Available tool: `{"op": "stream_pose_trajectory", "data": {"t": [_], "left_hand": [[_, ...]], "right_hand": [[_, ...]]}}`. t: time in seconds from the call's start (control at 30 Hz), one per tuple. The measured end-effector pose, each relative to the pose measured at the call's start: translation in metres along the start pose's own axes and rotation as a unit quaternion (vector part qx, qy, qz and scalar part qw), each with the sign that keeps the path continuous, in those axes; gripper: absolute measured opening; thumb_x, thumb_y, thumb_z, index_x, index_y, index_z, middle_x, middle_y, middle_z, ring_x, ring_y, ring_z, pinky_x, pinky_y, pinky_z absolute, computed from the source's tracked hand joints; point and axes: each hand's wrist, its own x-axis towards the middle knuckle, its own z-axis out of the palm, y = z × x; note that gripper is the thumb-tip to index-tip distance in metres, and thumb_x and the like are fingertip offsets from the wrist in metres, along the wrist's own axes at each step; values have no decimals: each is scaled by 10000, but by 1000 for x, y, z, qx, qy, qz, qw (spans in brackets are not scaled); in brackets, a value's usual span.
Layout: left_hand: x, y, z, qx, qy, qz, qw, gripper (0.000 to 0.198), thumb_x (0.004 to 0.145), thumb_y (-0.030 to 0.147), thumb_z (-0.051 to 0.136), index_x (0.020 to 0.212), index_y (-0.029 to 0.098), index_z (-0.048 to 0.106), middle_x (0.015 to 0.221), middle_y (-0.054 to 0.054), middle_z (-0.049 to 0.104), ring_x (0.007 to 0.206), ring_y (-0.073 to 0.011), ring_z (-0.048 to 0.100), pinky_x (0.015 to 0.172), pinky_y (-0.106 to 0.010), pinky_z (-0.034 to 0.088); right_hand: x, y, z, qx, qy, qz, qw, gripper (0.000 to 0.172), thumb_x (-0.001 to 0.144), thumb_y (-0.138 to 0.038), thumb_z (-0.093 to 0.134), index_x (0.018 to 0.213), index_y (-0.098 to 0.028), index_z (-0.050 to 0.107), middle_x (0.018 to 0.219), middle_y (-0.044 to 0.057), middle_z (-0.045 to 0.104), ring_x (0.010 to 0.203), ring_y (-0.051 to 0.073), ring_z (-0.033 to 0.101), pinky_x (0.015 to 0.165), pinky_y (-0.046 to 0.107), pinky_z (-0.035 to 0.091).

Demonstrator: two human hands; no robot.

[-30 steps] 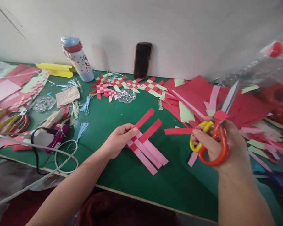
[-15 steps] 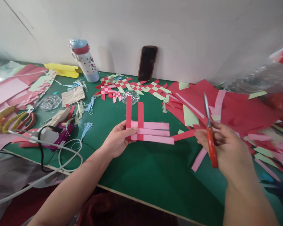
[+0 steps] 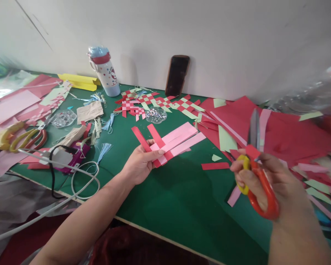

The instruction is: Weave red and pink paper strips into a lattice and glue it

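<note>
Pink-and-red paper strips (image 3: 179, 146), partly woven, ends loose, are pinched in the left hand (image 3: 142, 160) in front of the phone (image 3: 177, 75); right of it, the right hand (image 3: 281, 180) grips scissors (image 3: 257, 172). Seemingly finished checkered pieces (image 3: 149, 99) lie near the phone.

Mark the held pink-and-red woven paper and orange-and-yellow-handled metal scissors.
Pink-and-red woven paper (image 3: 173, 138): head view, pink strip.
Orange-and-yellow-handled metal scissors (image 3: 258, 172): head view, orange handle.
</note>
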Motion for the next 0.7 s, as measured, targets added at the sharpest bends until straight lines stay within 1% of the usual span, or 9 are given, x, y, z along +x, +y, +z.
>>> {"op": "stream_pose_trajectory", "data": {"t": [0.07, 0.13, 0.2, 0.27, 0.3, 0.37, 0.43, 0.5, 0.7], "left_hand": [[1, -1, -1, 3, 9, 17, 1000, 348, 688, 104, 821, 970, 149, 622, 954, -52, 731, 791, -140, 708, 740, -253, 600], [3, -2, -1, 7, 18, 35, 999, 352, 675, 130, 841, 957, 153, 631, 913, -33, 728, 751, -124, 701, 713, -232, 592], [4, -3, -2, 10, 26, 52, 998, 363, 656, 152, 860, 943, 157, 638, 851, -7, 718, 680, -104, 684, 636, -199, 574], [5, -4, -3, 10, 30, 69, 997, 364, 639, 169, 873, 919, 161, 642, 787, 17, 700, 618, -88, 660, 568, -176, 547], [5, -4, -3, 10, 30, 76, 997, 355, 636, 176, 877, 903, 161, 644, 772, 24, 693, 610, -86, 656, 562, -174, 542], [5, -5, -3, 5, 27, 85, 996, 329, 638, 180, 878, 871, 160, 646, 775, 26, 693, 637, -90, 666, 611, -185, 557], [5, -5, -3, 2, 21, 89, 996, 309, 642, 174, 875, 851, 156, 647, 793, 21, 699, 675, -94, 676, 681, -201, 569], [4, -5, -3, 2, 16, 89, 996, 304, 645, 165, 872, 849, 155, 647, 791, 21, 698, 675, -92, 673, 700, -207, 570], [3, -5, -1, -1, 13, 78, 997, 326, 651, 149, 862, 869, 164, 620, 789, 19, 698, 674, -103, 677, 647, -205, 562]], "right_hand": [[-11, -6, 3, -9, -104, 8, 995, 482, 666, -465, 790, 1076, -300, 597, 813, 9, 647, 547, 130, 576, 483, 258, 507], [-20, -15, 10, -68, -196, 12, 978, 497, 685, -470, 777, 1119, -316, 591, 823, -3, 646, 564, 128, 587, 516, 254, 534], [-26, -23, 18, -158, -246, 11, 956, 504, 685, -491, 771, 1126, -313, 603, 777, -16, 649, 544, 127, 581, 517, 242, 537], [-28, -30, 25, -238, -254, -1, 937, 489, 679, -530, 758, 1094, -304, 632, 746, -15, 669, 529, 135, 584, 492, 231, 519], [-28, -32, 29, -268, -251, -10, 930, 481, 676, -549, 752, 1075, -301, 645, 762, -8, 689, 549, 145, 604, 495, 230, 517], [-26, -33, 33, -305, -245, -25, 920, 474, 681, -576, 738, 1061, -303, 658, 811, 1, 720, 598, 162, 640, 518, 229, 519], [-26, -31, 35, -324, -242, -32, 914, 477, 697, -588, 724, 1077, -308, 655, 822, -3, 731, 604, 160, 648, 534, 227, 519], [-25, -28, 35, -335, -244, -28, 910, 479, 703, -593, 719, 1083, -309, 652, 796, -13, 729, 570, 149, 632, 529, 225, 514], [-26, -28, 36, -339, -253, -21, 906, 441, 730, -584, 702, 1067, -304, 648, 700, -45, 703, 518, 132, 601, 504, 214, 492]]}}
